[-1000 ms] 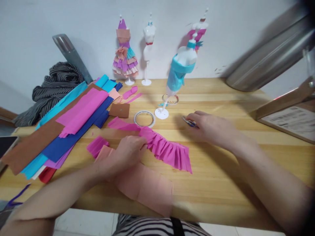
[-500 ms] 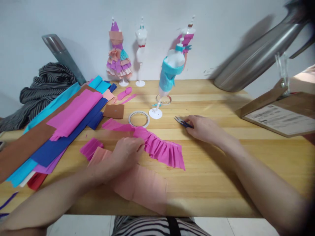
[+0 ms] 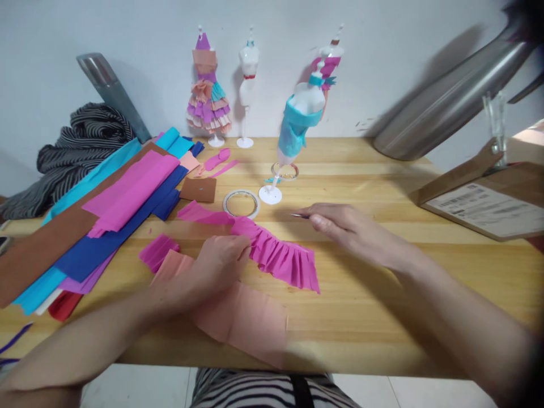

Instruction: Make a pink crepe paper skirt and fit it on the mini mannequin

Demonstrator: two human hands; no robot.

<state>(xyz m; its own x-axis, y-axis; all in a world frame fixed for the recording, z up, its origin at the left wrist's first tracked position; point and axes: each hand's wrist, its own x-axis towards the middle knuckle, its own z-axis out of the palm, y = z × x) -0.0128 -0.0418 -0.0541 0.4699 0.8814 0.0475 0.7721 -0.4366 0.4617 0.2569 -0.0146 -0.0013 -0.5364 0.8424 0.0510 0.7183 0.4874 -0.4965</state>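
My left hand (image 3: 223, 259) pinches the pleated magenta crepe paper strip (image 3: 284, 255) near its middle. The gathered ruffle spreads out to the right of my fingers, and a flatter tail runs to the left. Under that wrist lies a peach crepe paper sheet (image 3: 246, 323). My right hand (image 3: 340, 222) grips small thread snips (image 3: 301, 215) just above the table, their thin metal tip pointing left over the ruffle. Most of the snips is hidden by the fingers. Beyond the hands stands a small mannequin (image 3: 300, 124) dressed in turquoise paper.
A roll of double-sided tape (image 3: 241, 204) lies behind the strip. Crepe paper sheets (image 3: 131, 187) are piled at left. Other mannequins (image 3: 249, 85) stand along the wall. A metal jug (image 3: 442, 96) and a cardboard box (image 3: 488, 195) are at right.
My right hand has lifted the thread snips off the table and moved them left, turning them edge-on. My left hand keeps its hold on the strip. The view has shifted slightly.
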